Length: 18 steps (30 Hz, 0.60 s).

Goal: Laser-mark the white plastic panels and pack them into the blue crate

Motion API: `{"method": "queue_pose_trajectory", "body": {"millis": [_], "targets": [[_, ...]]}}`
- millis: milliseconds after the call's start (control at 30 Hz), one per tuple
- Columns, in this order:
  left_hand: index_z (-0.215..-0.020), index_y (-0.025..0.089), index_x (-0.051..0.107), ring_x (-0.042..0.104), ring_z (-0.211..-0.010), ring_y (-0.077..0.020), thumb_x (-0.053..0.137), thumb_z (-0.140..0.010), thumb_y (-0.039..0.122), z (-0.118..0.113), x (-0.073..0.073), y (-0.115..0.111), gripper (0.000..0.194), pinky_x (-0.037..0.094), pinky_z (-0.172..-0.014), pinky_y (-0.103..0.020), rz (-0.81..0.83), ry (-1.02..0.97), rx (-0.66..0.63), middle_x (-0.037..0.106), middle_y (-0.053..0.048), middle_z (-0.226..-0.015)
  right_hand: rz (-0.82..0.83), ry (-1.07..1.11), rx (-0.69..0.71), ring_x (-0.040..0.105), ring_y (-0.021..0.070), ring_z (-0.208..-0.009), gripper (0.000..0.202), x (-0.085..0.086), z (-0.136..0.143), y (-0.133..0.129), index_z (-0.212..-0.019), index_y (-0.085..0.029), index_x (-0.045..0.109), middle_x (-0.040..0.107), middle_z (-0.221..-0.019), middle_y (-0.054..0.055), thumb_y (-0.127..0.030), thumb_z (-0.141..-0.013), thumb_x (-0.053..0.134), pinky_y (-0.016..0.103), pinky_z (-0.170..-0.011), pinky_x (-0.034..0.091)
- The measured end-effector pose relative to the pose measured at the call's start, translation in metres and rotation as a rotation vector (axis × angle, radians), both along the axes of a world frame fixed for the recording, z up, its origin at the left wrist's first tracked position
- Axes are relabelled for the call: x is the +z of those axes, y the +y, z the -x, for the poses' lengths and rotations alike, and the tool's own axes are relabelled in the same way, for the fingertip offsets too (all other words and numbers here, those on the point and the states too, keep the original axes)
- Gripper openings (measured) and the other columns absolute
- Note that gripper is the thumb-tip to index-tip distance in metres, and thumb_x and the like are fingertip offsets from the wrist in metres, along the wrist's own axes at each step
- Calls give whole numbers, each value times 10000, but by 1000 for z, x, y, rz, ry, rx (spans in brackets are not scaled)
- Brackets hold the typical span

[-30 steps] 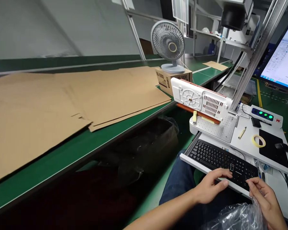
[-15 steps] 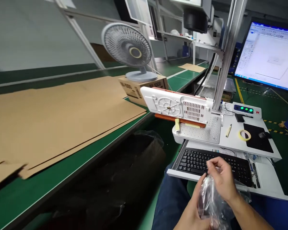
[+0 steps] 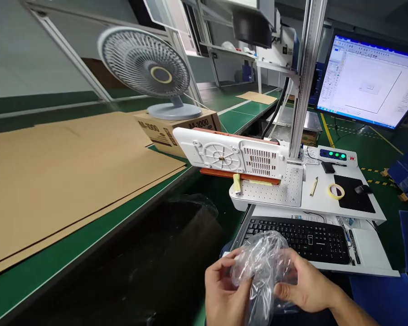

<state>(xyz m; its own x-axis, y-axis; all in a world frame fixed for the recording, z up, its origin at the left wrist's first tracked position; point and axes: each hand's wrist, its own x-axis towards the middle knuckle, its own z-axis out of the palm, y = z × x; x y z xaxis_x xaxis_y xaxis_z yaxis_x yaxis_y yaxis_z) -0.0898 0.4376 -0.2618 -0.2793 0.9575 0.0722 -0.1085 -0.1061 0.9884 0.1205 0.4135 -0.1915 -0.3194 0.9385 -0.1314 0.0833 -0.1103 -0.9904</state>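
Note:
A crumpled clear plastic bag [image 3: 263,267] is between my two hands, in front of the keyboard [image 3: 299,237]. My left hand [image 3: 226,287] grips the bag's left side with bent fingers. On the right side, my right hand [image 3: 301,283] has its fingers curled around the plastic, the thumb pressing from the front. Whether anything lies inside the bag I cannot tell. Beyond the keyboard, a white plastic panel [image 3: 224,154] with a slotted grille stands tilted on an orange support [image 3: 221,173] over the perforated metal plate [image 3: 285,188].
A grey fan [image 3: 161,74] stands on a cardboard box [image 3: 207,122]. Large cardboard sheets [image 3: 71,181] lie at left. On the white desk are a cutter [image 3: 313,186], a tape roll [image 3: 336,191] and a mouse [image 3: 363,189]. A monitor [image 3: 370,81] hangs at right, beside a metal post [image 3: 304,81].
My hands have moved left and apart, and the plastic bag is now raised and spread between them. The whole view has shifted, with the desk and fan appearing further left.

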Motion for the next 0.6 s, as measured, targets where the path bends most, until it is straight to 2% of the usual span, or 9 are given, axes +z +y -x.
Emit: {"method": "queue_pose_trajectory", "body": {"millis": [67, 100, 167, 267, 333, 400, 467, 533, 600], "targets": [[-1031, 296, 610, 757, -1241, -379, 867, -866, 591, -15, -3, -9, 425, 706, -919, -487, -31, 86, -48, 721, -123, -1390, -16, 119, 49, 694, 342, -1340, 951, -3, 13, -3, -1607, -264, 565, 705, -1472, 129, -742, -865, 917, 515, -1220, 527], [-1011, 297, 660, 734, -1287, -408, 850, -871, 621, -21, -4, -12, 401, 693, -973, -533, -51, 137, -108, 706, -135, -1428, -35, 130, 39, 695, 345, -1334, 922, -5, 19, -3, -1567, -260, 605, 718, -1447, 121, -723, -845, 944, 514, -1233, 516], [-1030, 314, 782, 679, -1388, -459, 812, -896, 646, -26, -2, -16, 359, 637, -1101, -613, -96, 211, -275, 688, -154, -1500, -73, 79, -59, 697, 355, -1322, 779, -11, 26, -1, -1437, -252, 701, 743, -1399, 109, -663, -834, 974, 517, -1239, 512], [-1214, 361, 855, 620, -1503, -452, 752, -985, 546, -17, 8, -12, 311, 543, -1243, -635, -112, 246, -523, 664, -139, -1604, -79, 33, -242, 737, 366, -1248, 628, -27, 20, 5, -1359, -239, 750, 776, -1333, 124, -654, -911, 900, 533, -1162, 570], [-1329, 384, 833, 584, -1558, -418, 720, -1030, 484, -6, 16, -6, 335, 525, -1275, -606, -83, 234, -600, 646, -114, -1650, -76, 23, -320, 749, 378, -1234, 625, -36, 8, 8, -1364, -219, 765, 787, -1322, 148, -674, -944, 855, 545, -1156, 571], [-1362, 385, 818, 586, -1561, -400, 726, -1035, 478, 6, 20, -1, 353, 548, -1262, -576, -52, 198, -573, 638, -105, -1665, -70, -6, -396, 762, 395, -1195, 622, -41, -6, 10, -1307, -194, 797, 801, -1288, 171, -703, -952, 832, 560, -1137, 577], [-1292, 348, 832, 627, -1513, -406, 760, -1012, 497, 13, 20, 1, 326, 555, -1252, -580, -23, 172, -468, 675, -121, -1616, -63, -22, -476, 767, 406, -1162, 608, -41, -17, 9, -1246, -183, 816, 809, -1256, 178, -717, -956, 817, 563, -1111, 585], [-1243, 316, 825, 630, -1501, -421, 806, -972, 521, 16, 16, 1, 340, 492, -1298, -621, 1, 171, -353, 711, -137, -1557, -57, 2, -507, 763, 405, -1172, 575, -36, -23, 8, -1225, -189, 824, 810, -1253, 167, -697, -956, 826, 549, -1114, 583], [-1380, 320, 763, 552, -1578, -435, 865, -916, 537, 14, 13, -2, 523, 412, -1345, -651, 31, 154, -346, 671, -142, -1611, -61, 52, -531, 745, 397, -1232, 542, -29, -21, 7, -1252, -209, 822, 800, -1298, 149, -661, -954, 844, 538, -1165, 554]]}}
